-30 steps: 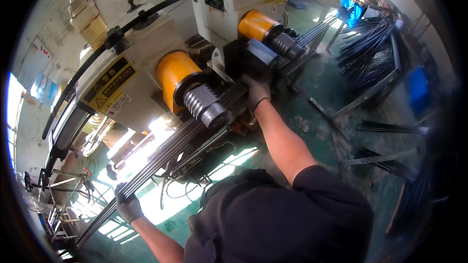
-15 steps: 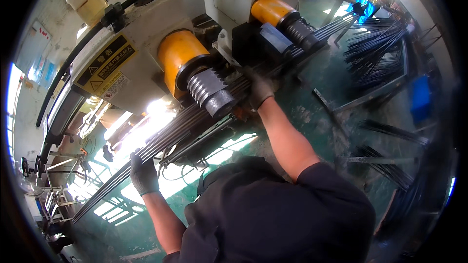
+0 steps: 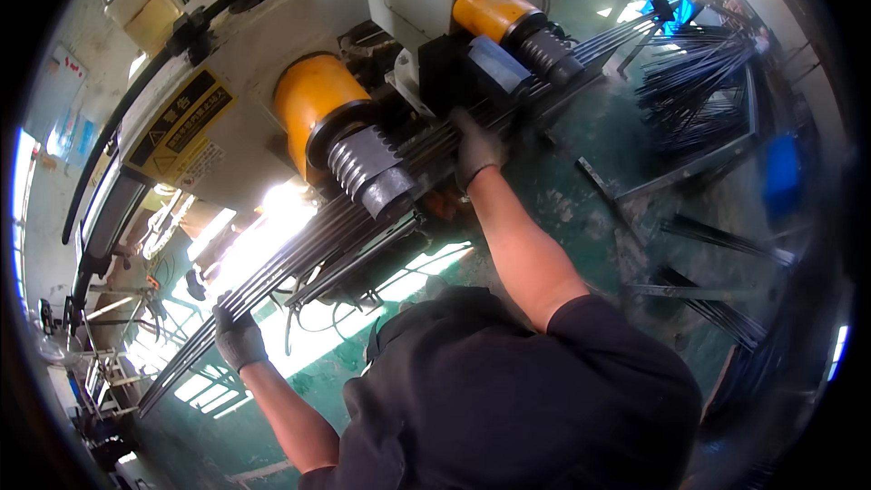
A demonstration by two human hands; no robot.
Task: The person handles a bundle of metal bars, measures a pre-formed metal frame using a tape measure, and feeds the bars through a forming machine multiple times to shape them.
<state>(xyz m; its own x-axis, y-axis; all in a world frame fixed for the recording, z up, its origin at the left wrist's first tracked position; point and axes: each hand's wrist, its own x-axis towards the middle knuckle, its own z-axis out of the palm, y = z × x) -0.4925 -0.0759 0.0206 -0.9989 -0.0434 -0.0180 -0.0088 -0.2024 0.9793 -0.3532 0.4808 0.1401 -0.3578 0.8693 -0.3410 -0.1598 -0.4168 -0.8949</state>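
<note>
A bundle of long, thin metal rods (image 3: 304, 234) runs slantwise from the lower left to the upper right, along the front of a machine. My left hand (image 3: 239, 340), in a grey glove, is closed round the rods near their lower-left part. Farther up the bundle, my right hand (image 3: 478, 147), also gloved, has its fingers closed over the rods between the two yellow cylinders. The nearer yellow cylinder (image 3: 318, 100) ends in a dark ridged metal sleeve (image 3: 367, 165) that hangs over the bundle. Part of the rods is hidden behind this sleeve and my right hand.
A second yellow cylinder (image 3: 490, 9) sits farther right on the machine. Piles of dark rods (image 3: 694, 95) rest on metal stands at the right, beside a blue box (image 3: 782, 172). A curved black hose (image 3: 136, 91) crosses the machine's left side. Sunlight glares on the green floor (image 3: 318, 345).
My left hand has moved left and slightly down along the rods. My right hand has shifted a little upward, toward the machine. The whole view has shifted slightly.
</note>
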